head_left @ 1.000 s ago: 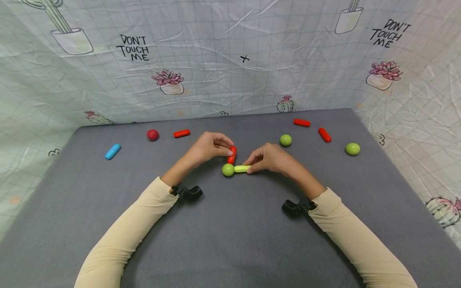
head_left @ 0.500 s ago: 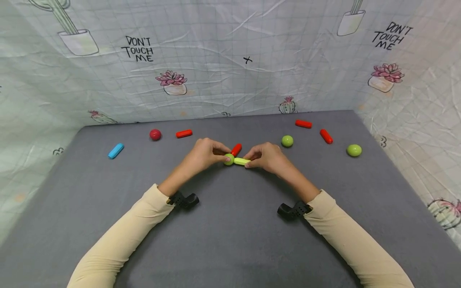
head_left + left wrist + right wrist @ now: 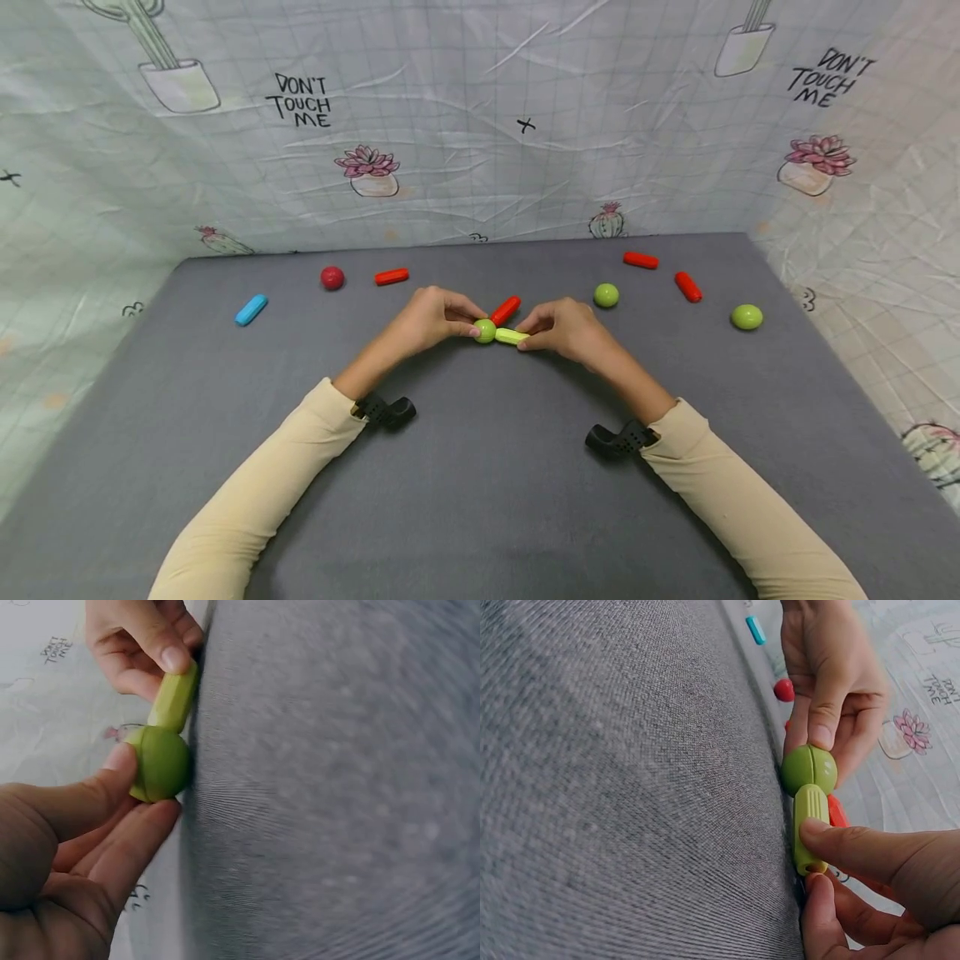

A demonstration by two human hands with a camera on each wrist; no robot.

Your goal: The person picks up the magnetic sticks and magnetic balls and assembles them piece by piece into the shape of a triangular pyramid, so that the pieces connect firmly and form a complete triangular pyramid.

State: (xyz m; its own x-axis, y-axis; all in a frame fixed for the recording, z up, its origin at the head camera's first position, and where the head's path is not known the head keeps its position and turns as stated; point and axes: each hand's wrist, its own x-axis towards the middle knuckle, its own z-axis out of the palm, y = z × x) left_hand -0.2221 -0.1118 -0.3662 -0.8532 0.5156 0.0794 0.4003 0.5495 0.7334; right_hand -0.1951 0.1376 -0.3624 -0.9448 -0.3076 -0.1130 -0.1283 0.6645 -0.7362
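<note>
Left hand [image 3: 442, 321] has a green ball [image 3: 485, 331] pinched between thumb and fingertips, so the ball sits right at the tip of that grip, poking out toward the right. Left wrist view shows it nicely: thumb on one side, fingers on the other.

Right hand [image 3: 564, 329] is pinching too, and its grip is on the right end of a yellow-green rod [image 3: 512, 336]. The rod's left end is up against the ball, so it basically bridges the gap between the two hands. Can't tell if it's actually plugged in or just touching. There's also a red rod [image 3: 506, 311] angling off from the ball toward the far right, lying between the hands with neither one pinching it. Everything's low over the grey surface [image 3: 480, 467], though I can't tell if the ball rests on it.

Rest of the stuff is spread along the far part. Left side, going left to right: blue rod [image 3: 251, 310], red ball [image 3: 332, 278], second red rod [image 3: 392, 276]. Right side: second green ball [image 3: 606, 295], third red rod [image 3: 641, 260], fourth red rod [image 3: 687, 287], then a third green ball [image 3: 747, 317] farthest right.
</note>
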